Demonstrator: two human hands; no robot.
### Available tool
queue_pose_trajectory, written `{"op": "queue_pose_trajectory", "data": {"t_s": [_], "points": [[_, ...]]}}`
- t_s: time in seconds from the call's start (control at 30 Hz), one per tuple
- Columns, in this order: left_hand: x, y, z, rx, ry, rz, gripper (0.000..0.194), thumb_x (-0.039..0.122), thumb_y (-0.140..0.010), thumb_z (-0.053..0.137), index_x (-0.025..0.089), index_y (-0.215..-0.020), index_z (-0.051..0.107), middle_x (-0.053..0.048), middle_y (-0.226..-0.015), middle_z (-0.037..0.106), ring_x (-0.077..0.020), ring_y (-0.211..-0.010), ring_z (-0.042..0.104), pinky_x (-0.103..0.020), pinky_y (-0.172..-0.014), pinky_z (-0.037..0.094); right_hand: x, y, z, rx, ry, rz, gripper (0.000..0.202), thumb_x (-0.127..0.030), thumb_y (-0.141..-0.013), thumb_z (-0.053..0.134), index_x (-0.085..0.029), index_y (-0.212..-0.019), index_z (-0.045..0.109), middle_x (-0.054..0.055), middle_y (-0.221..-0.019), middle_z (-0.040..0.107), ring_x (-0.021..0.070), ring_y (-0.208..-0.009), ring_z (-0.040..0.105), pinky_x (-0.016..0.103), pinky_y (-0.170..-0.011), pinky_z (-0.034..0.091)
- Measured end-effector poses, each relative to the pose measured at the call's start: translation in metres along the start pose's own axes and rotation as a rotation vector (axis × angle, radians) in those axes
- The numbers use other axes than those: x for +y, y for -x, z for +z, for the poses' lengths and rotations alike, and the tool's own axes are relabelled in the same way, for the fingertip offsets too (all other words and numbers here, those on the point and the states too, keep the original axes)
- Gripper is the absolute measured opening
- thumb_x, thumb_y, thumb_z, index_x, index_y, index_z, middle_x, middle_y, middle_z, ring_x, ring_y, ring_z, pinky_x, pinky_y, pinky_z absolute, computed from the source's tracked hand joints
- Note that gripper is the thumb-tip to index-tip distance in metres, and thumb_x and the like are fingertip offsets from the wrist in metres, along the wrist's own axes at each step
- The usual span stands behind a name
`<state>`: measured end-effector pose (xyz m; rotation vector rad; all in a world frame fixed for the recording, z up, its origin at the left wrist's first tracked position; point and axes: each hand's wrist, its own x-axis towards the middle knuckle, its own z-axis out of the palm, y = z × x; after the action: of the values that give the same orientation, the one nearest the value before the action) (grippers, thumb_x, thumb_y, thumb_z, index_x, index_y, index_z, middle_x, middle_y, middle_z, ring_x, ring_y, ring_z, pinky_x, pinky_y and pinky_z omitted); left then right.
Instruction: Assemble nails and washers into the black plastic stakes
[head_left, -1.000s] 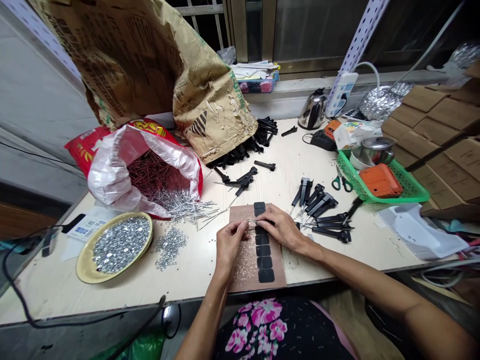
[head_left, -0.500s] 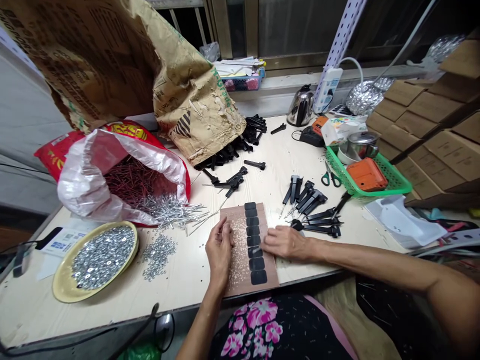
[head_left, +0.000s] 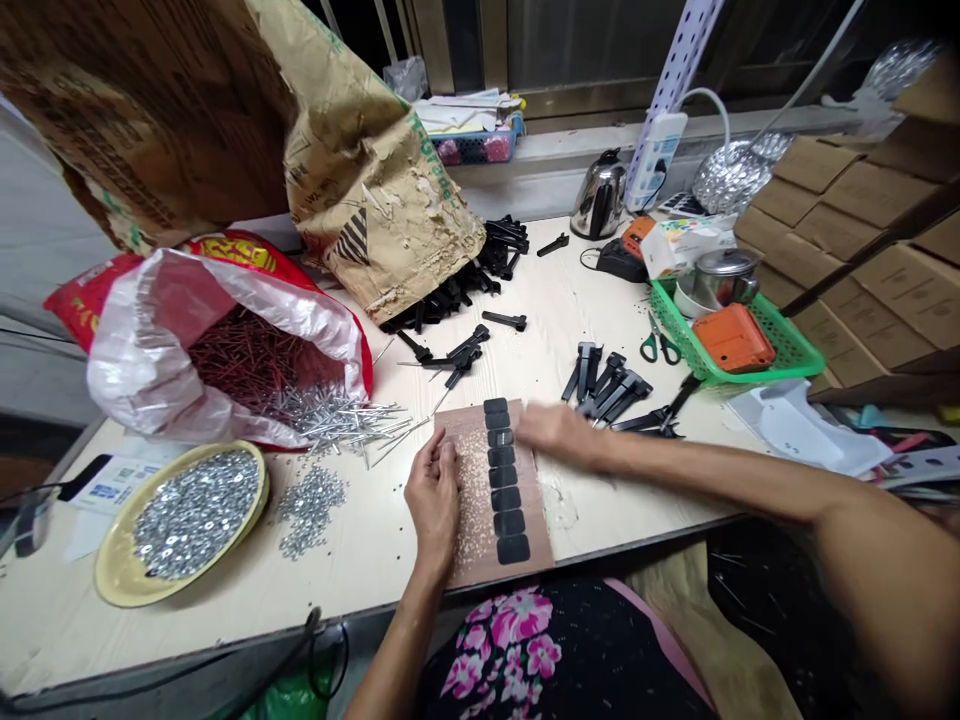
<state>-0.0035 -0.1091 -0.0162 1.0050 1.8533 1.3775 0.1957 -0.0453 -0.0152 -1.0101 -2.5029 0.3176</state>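
Note:
A brown speckled sheet [head_left: 469,560] lies on the table at its front edge, bearing a column of black rounded pads [head_left: 505,474]. My left hand [head_left: 433,500] rests at the sheet's left edge, fingers curled in and thumb alongside; whatever they hold, if anything, is hidden. Over the sheet's upper right side, beside the upper pads, my right hand [head_left: 562,436] is smeared by motion, so its fingers cannot be read. Right of it lie several black plastic parts [head_left: 611,385] with thin metal pins. Loose silver nails [head_left: 349,425] spread to the left of the sheet.
A yellow bowl [head_left: 111,562] of small metal washers stands left, with a washer pile [head_left: 311,510] beside it. Behind are a red-and-white sack [head_left: 139,335] of nails and a paper sack [head_left: 390,220] spilling black parts. A green basket [head_left: 799,358], scissors [head_left: 658,345] and cartons [head_left: 870,310] stand right.
My right hand has moved up along the column of pads, away from the lower ones. My left hand keeps its place at the sheet's edge. The view has shifted slightly.

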Motion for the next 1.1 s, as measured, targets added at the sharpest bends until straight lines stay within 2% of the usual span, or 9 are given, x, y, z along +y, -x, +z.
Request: {"op": "queue_pose_trajectory", "data": {"t_s": [0.13, 0.3, 0.43, 0.5, 0.63, 0.77, 0.87, 0.97, 1.1], "points": [[-0.002, -0.001, 0.002, 0.014, 0.012, 0.004, 0.044, 0.044, -0.080, 0.057, 0.020, -0.116, 0.061, -0.008, -0.091, 0.069, -0.0186, -0.079, 0.062, -0.029, -0.072, 0.048, 0.010, -0.001, -0.001, -0.149, 0.022, -0.515, 0.023, -0.019, -0.096, 0.039, -0.018, -0.088, 0.061, 0.001, -0.075, 0.055, 0.0120, -0.073, 0.046, 0.023, -0.055, 0.033], [-0.002, -0.001, 0.003, 0.006, -0.003, 0.002, 0.042, 0.043, -0.079, 0.058, 0.021, -0.115, 0.062, -0.008, -0.093, 0.069, -0.0191, -0.082, 0.062, -0.029, -0.073, 0.048, 0.015, -0.003, 0.001, -0.100, 0.112, -0.281, 0.030, -0.015, -0.096, 0.032, -0.016, -0.085, 0.061, 0.001, -0.071, 0.054, 0.0124, -0.067, 0.043, 0.023, -0.052, 0.029], [-0.001, 0.000, 0.002, 0.012, -0.016, -0.001, 0.043, 0.043, -0.080, 0.057, 0.020, -0.116, 0.061, -0.008, -0.092, 0.069, -0.0194, -0.083, 0.062, -0.029, -0.073, 0.048, 0.004, 0.004, -0.005, -0.177, 0.105, -0.506, 0.027, -0.015, -0.096, 0.034, -0.018, -0.089, 0.061, 0.002, -0.077, 0.056, 0.0133, -0.074, 0.045, 0.024, -0.053, 0.028], [-0.002, 0.000, 0.001, 0.012, -0.023, 0.005, 0.043, 0.044, -0.079, 0.058, 0.020, -0.116, 0.061, -0.008, -0.091, 0.069, -0.0195, -0.082, 0.062, -0.029, -0.072, 0.048, 0.004, 0.007, -0.016, -0.179, 0.125, -0.518, 0.024, -0.017, -0.096, 0.038, -0.019, -0.089, 0.061, 0.002, -0.077, 0.057, 0.0136, -0.075, 0.045, 0.025, -0.054, 0.027], [-0.003, -0.001, -0.004, 0.012, -0.012, 0.029, 0.043, 0.044, -0.079, 0.059, 0.020, -0.114, 0.063, -0.008, -0.089, 0.068, -0.0195, -0.079, 0.062, -0.030, -0.069, 0.048, 0.024, 0.003, -0.056, -0.162, 0.290, -0.284, 0.018, -0.024, -0.092, 0.049, -0.021, -0.080, 0.062, 0.002, -0.074, 0.058, 0.0150, -0.071, 0.044, 0.027, -0.056, 0.025], [-0.003, -0.002, -0.003, 0.021, 0.015, 0.055, 0.042, 0.044, -0.078, 0.060, 0.019, -0.111, 0.065, -0.009, -0.090, 0.067, -0.0197, -0.079, 0.062, -0.030, -0.069, 0.049, 0.035, -0.025, -0.081, -0.140, 0.415, -0.214, 0.018, -0.031, -0.088, 0.056, -0.022, -0.074, 0.062, 0.002, -0.073, 0.060, 0.0171, -0.073, 0.045, 0.032, -0.066, 0.026], [-0.002, 0.003, -0.002, 0.024, 0.012, 0.091, 0.039, 0.043, -0.079, 0.058, 0.019, -0.109, 0.065, -0.008, -0.091, 0.067, -0.0192, -0.079, 0.062, -0.030, -0.068, 0.049, 0.025, -0.069, -0.059, -0.084, 0.393, -0.260, 0.021, -0.030, -0.093, 0.047, -0.023, -0.084, 0.065, 0.003, -0.080, 0.063, 0.0180, -0.079, 0.046, 0.032, -0.070, 0.026], [-0.001, 0.012, -0.012, 0.001, -0.060, 0.146, 0.035, 0.040, -0.084, 0.053, 0.020, -0.109, 0.065, -0.007, -0.091, 0.066, -0.0170, -0.077, 0.062, -0.028, -0.067, 0.049, 0.014, -0.119, -0.010, -0.090, 0.312, -0.394, 0.019, -0.024, -0.094, 0.046, -0.023, -0.095, 0.065, 0.004, -0.093, 0.066, 0.0183, -0.086, 0.046, 0.031, -0.069, 0.026], [-0.008, 0.017, -0.062, 0.073, -0.263, 0.187, 0.027, 0.035, -0.088, 0.048, 0.020, -0.103, 0.066, -0.007, -0.095, 0.064, -0.0161, -0.082, 0.061, -0.026, -0.068, 0.048, 0.010, -0.163, 0.049, -0.212, 0.280, -0.578, 0.014, -0.020, -0.090, 0.051, -0.021, -0.090, 0.065, 0.004, -0.090, 0.066, 0.0180, -0.086, 0.047, 0.031, -0.072, 0.026]]}}
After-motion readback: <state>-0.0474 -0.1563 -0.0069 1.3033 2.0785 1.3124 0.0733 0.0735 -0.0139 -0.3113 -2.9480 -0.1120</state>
